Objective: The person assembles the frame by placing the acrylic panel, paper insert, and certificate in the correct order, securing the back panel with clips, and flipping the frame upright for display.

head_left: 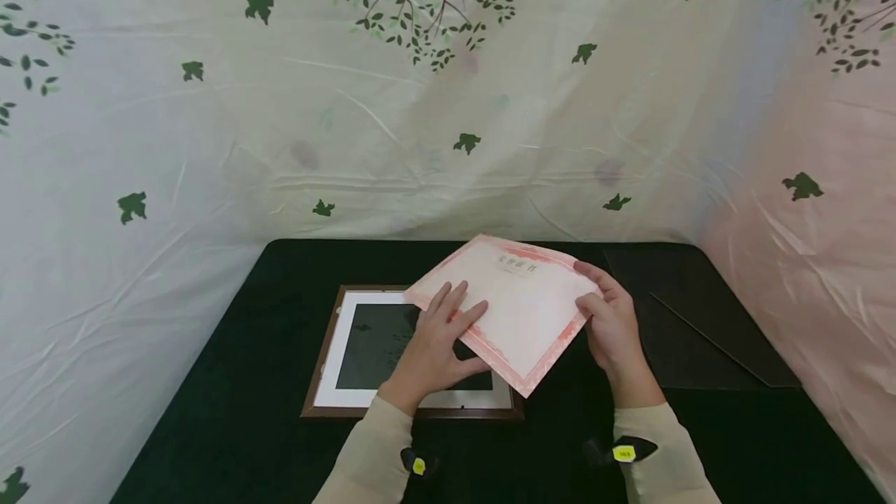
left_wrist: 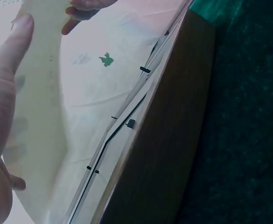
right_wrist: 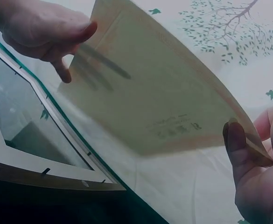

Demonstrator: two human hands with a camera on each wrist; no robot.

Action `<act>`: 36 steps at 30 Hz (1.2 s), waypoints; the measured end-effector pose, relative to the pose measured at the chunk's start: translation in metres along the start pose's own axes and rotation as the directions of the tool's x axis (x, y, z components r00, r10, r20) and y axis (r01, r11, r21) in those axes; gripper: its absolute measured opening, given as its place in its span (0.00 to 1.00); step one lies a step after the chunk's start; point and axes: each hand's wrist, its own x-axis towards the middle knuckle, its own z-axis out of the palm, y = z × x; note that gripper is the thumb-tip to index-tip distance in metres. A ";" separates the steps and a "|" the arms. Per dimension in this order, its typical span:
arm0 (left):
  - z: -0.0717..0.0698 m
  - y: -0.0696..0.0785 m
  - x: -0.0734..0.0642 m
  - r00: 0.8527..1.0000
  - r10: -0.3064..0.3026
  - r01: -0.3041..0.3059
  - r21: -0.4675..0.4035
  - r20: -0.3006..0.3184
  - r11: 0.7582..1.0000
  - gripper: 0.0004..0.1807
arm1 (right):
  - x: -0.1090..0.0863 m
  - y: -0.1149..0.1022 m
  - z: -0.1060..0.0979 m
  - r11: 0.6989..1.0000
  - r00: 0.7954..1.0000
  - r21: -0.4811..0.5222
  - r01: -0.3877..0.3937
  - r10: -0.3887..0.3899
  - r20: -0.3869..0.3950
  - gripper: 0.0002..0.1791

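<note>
A certificate [head_left: 521,317] with a pink-red border and a printed heading is held tilted, printed side up, over the right part of a brown picture frame [head_left: 325,412]. At its right corner my right hand [head_left: 612,325] pinches it between thumb and fingers. My left hand [head_left: 437,348] has its fingers spread straight over the sheet's left edge, the thumb at that edge. Finger shadows show through the sheet's underside [right_wrist: 173,98] in the right wrist view. The frame lies flat, with a white mat [head_left: 327,379] around a dark reflective pane [head_left: 367,360]. Small black tabs [left_wrist: 131,123] line its inner edge.
A black panel [head_left: 707,333] with a slanting line across it lies at the right of the dark green table cover [head_left: 231,403]. Behind the table hangs a pale curtain [head_left: 392,123] with leaf and bird prints.
</note>
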 end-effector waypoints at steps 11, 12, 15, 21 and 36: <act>-0.002 0.000 -0.002 1.000 -0.020 0.020 0.004 -0.014 1.000 0.41 | 0.001 0.003 0.001 0.997 0.997 -0.056 -0.058 0.060 0.037 0.25; -0.002 0.001 -0.002 1.000 -0.030 0.031 0.009 -0.005 0.999 0.39 | 0.001 0.004 0.001 0.996 0.998 -0.061 -0.059 0.061 0.035 0.25; -0.002 0.000 -0.003 0.998 -0.061 0.061 0.023 0.027 0.998 0.34 | 0.002 0.005 0.000 0.996 0.998 -0.066 -0.059 0.061 0.030 0.24; -0.004 0.002 -0.003 0.985 -0.152 0.143 0.095 0.087 0.985 0.28 | 0.004 0.009 0.000 0.987 0.996 -0.133 -0.085 0.088 0.018 0.25; -0.015 0.000 0.001 0.982 -0.078 0.096 0.096 -0.169 0.991 0.20 | -0.002 0.004 0.004 0.998 0.998 -0.049 0.046 -0.044 0.038 0.32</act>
